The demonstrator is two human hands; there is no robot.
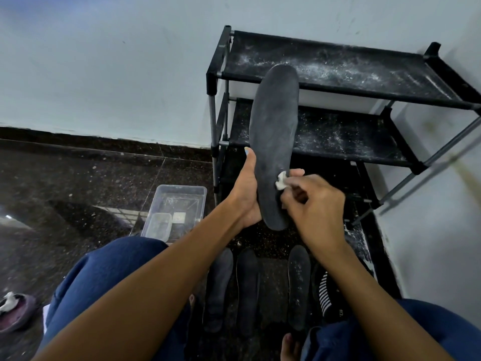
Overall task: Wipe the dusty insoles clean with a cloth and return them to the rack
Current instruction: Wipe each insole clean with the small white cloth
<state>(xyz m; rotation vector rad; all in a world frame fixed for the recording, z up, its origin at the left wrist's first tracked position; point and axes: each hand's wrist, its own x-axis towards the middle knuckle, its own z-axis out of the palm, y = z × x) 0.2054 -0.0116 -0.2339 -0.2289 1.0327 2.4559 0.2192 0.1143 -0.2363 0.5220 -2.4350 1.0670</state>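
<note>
Wiping a dark insole in front of a dusty rack

At frame centre the left hand (246, 194) has its grip curled round the upright insole (274, 142); the right hand (316, 204) pinches a small white cloth (281, 181) against its lower edge. Three more insoles (247, 290) lie on the floor (78, 178) below, the black rack (338, 74) upper right.

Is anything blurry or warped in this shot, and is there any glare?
Head view: right hand and cloth slightly motion-blurred; insole sharp; wide-angle lens bends the rack; window glare on the floor.
</note>
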